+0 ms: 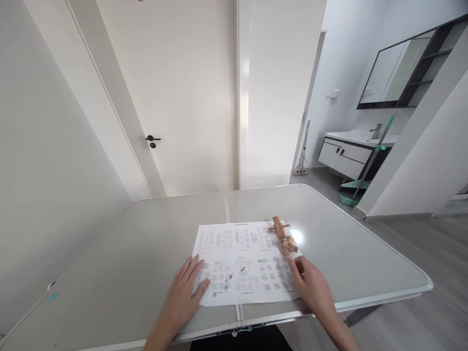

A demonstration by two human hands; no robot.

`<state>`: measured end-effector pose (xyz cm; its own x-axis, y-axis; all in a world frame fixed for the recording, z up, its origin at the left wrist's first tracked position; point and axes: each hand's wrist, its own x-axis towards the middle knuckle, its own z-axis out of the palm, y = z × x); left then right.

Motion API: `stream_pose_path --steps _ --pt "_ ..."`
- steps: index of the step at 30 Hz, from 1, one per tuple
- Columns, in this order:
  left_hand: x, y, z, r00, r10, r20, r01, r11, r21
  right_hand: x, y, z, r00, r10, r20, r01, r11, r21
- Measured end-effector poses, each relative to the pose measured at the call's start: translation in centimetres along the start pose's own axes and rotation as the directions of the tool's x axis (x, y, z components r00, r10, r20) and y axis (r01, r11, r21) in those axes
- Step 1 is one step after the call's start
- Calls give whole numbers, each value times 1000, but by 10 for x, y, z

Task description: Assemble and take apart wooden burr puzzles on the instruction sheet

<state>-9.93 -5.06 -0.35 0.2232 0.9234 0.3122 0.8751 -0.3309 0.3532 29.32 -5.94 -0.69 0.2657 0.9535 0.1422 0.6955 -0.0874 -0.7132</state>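
Observation:
A printed instruction sheet (pixel 252 258), white with rows of small grey diagrams, lies on the table. Over its left edge, my left hand (pixel 186 287) rests flat with the fingers spread. At the right edge, my right hand (pixel 310 285) has its fingers curled in towards the thumb. What they hold, if anything, is hidden. Just beyond those fingertips sits a light wooden interlocking puzzle (pixel 289 245). Behind it, near the sheet's top right corner, is a redder wooden puzzle (pixel 278 227) with crossing sticks.
The grey folding table (pixel 146 253) has a metal rim and a centre seam. Past its far edge stands a white door (pixel 190 97) with a black handle. To the right are a sink cabinet (pixel 343 158), a mirror (pixel 398 68) and a green dustpan (pixel 349 199).

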Motion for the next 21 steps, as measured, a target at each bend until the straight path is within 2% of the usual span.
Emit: stream_pose_path --steps 4,7,10,14,18,21 --pt "-4 9 -4 996 83 29 -83 996 -12 -16 -15 16 973 -223 56 205 951 229" --pt "-6 16 -5 985 159 61 -160 987 17 -20 -21 26 947 -317 53 291 916 275" --pt "-8 24 0 984 162 77 -168 982 84 -23 -17 35 922 -379 79 359 913 195" --pt "-8 39 13 985 134 105 -150 976 157 -23 -6 47 871 -474 128 477 879 9" --pt "-7 54 26 980 177 95 -191 968 161 -22 -2 55 848 -504 165 527 835 -157" --pt "-5 61 30 979 182 90 -196 964 180 -21 -2 56 835 -518 185 549 804 -228"
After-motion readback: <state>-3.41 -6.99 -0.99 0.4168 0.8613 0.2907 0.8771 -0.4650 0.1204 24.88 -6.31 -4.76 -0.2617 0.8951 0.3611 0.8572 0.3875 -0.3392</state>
